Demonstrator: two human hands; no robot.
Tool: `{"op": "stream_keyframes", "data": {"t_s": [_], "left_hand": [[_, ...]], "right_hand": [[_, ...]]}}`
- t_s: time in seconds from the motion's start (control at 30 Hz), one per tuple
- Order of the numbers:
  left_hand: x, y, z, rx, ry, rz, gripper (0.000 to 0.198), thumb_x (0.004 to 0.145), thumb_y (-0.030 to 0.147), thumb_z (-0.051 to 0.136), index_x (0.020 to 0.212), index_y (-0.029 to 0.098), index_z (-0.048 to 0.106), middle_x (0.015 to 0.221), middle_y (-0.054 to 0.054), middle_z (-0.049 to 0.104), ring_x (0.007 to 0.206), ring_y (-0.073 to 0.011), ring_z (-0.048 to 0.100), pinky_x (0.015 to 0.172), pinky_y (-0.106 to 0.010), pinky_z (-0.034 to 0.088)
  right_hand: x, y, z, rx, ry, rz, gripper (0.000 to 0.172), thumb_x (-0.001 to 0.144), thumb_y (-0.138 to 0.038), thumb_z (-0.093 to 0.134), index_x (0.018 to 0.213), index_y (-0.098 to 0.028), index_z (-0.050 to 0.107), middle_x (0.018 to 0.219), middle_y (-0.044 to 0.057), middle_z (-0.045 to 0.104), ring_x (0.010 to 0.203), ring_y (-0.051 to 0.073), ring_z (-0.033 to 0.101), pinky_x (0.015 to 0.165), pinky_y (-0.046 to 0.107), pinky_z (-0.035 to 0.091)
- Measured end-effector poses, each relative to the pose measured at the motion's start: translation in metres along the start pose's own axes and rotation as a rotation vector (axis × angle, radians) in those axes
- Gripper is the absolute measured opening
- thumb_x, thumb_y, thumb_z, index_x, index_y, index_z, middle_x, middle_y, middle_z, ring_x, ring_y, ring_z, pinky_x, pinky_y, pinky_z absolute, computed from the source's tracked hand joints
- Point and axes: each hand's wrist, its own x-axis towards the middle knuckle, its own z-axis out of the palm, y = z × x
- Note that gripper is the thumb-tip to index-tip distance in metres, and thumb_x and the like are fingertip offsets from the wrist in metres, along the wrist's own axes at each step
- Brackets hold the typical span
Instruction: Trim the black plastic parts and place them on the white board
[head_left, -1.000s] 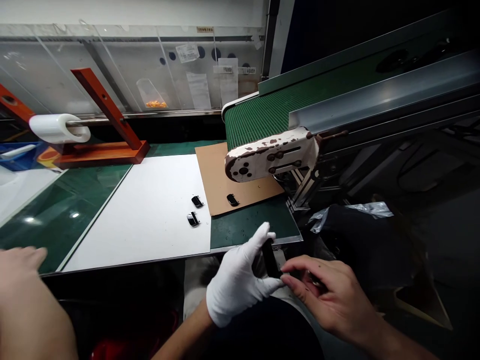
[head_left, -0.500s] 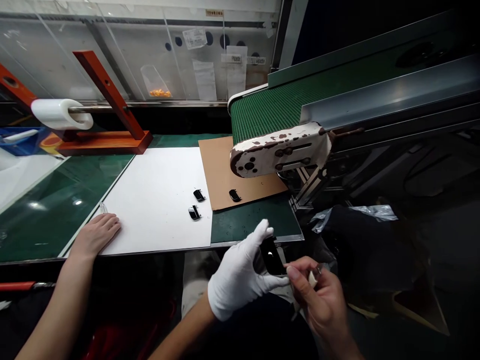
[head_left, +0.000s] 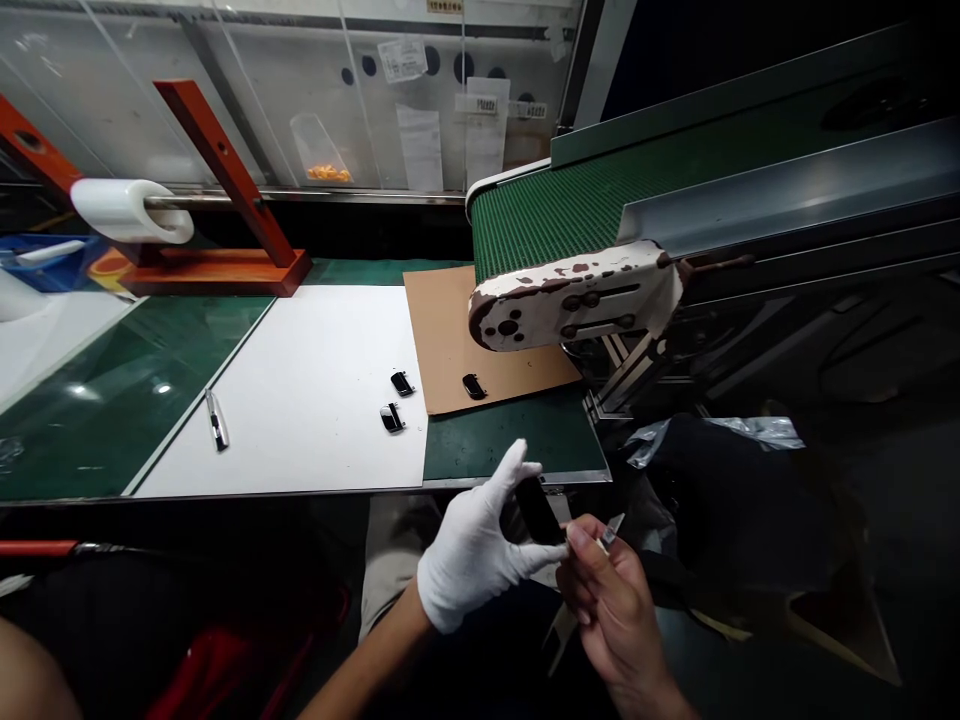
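Note:
My left hand (head_left: 472,555), in a white glove, grips a glossy black part (head_left: 537,508) between thumb and fingers just beyond the bench's front edge. My bare right hand (head_left: 615,605) is closed in a pinch at the part's lower right corner. A thin object with a clear, shiny tip (head_left: 613,528) pokes out above its fingers; its kind is unclear. Below these fingers hangs a pale strip (head_left: 561,632). Two similar black parts (head_left: 402,383) (head_left: 391,417) lie on the white sheet (head_left: 315,400), and another black part (head_left: 473,386) rests on the brown cardboard (head_left: 442,340).
A silver utility knife (head_left: 216,420) lies on the sheet's left side. Behind stands a wooden holder (head_left: 225,270) with a plastic film roll (head_left: 131,210). The green conveyor's (head_left: 540,225) end overhangs the cardboard. At lower left, part of another person (head_left: 30,660) shows.
The other person's hand has left the white sheet, uncovering the utility knife. My right hand has shifted slightly left and turned, and the black part is tilted so its bright reflection is gone.

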Motion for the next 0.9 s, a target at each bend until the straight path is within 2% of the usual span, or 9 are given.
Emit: {"op": "stream_keyframes", "data": {"t_s": [0.33,0.47,0.63,0.77,0.9], "left_hand": [[0.003,0.003,-0.006,0.030,0.010,0.118,0.096,0.071,0.040,0.081,0.148,0.028,0.024,0.124,-0.008,0.066,0.108,-0.0202,0.067,0.096,-0.029,0.054],[0.004,0.004,-0.011,0.065,-0.008,0.155,0.095,0.073,0.042,0.079,0.149,0.027,0.024,0.123,-0.009,0.066,0.107,-0.0211,0.067,0.094,-0.030,0.055],[0.005,0.005,-0.017,0.095,-0.077,0.200,0.093,0.075,0.042,0.077,0.149,0.026,0.022,0.124,-0.010,0.065,0.109,-0.0220,0.066,0.094,-0.031,0.054],[0.005,0.004,-0.018,0.142,-0.113,0.237,0.095,0.074,0.041,0.077,0.149,0.026,0.021,0.130,-0.012,0.062,0.115,-0.0255,0.063,0.100,-0.037,0.051],[0.004,0.008,-0.015,0.089,-0.117,0.222,0.097,0.073,0.039,0.079,0.149,0.028,0.022,0.130,-0.010,0.062,0.114,-0.0242,0.064,0.099,-0.035,0.052]], "right_hand": [[-0.002,0.002,-0.003,-0.101,-0.031,-0.078,0.038,0.073,-0.054,0.073,0.067,-0.019,0.059,0.045,-0.010,0.028,0.038,0.005,0.021,0.034,0.017,0.016],[-0.004,0.003,-0.007,-0.148,-0.029,-0.137,0.033,0.075,-0.049,0.072,0.069,-0.018,0.063,0.049,-0.008,0.032,0.042,0.006,0.025,0.038,0.019,0.021],[-0.008,-0.003,-0.013,-0.506,-0.020,-0.411,0.022,0.083,-0.039,0.066,0.072,-0.019,0.067,0.055,-0.003,0.047,0.050,0.010,0.044,0.047,0.022,0.036],[-0.012,-0.008,-0.013,-0.636,-0.039,-0.528,0.019,0.085,-0.035,0.063,0.072,-0.021,0.065,0.052,-0.006,0.045,0.044,0.009,0.041,0.043,0.020,0.033],[-0.013,-0.010,-0.016,-0.654,-0.061,-0.575,0.014,0.085,-0.034,0.063,0.076,-0.023,0.065,0.054,-0.006,0.047,0.045,0.009,0.043,0.043,0.019,0.034]]}}
